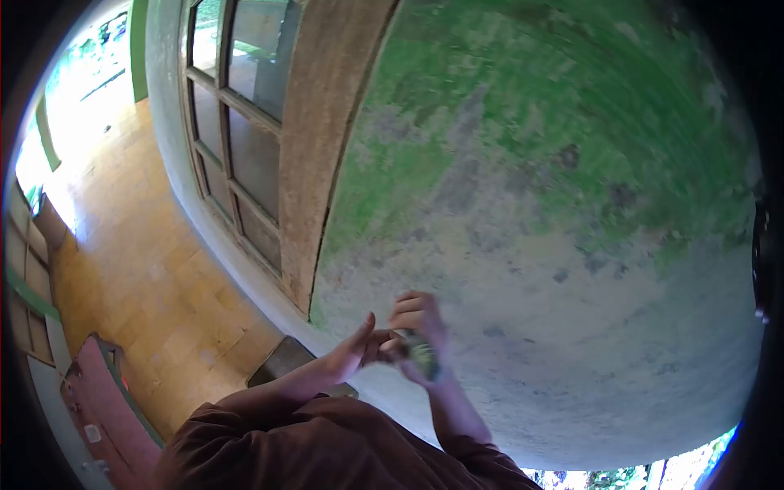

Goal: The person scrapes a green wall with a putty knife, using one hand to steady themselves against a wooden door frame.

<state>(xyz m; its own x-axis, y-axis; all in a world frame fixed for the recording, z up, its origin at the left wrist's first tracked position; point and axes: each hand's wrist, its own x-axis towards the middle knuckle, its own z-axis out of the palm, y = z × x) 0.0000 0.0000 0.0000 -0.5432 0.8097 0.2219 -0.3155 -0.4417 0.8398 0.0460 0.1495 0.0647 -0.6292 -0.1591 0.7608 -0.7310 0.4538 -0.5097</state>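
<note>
My right hand (418, 320) is curled around a small dark, greenish object (422, 353), held close to a weathered wall (531, 204) of patchy green and grey paint. My left hand (357, 346) meets it from the left, thumb raised and fingertips touching the same object. What the object is cannot be made out. Both brown sleeves come up from the bottom of the view.
A wooden door with glass panes (237, 139) stands left of the wall in a thick wooden frame (318, 163). A yellowish tiled floor (139, 261) runs along it, with a dark mat (280, 362) at the wall's foot and a reddish object (102, 400) at lower left.
</note>
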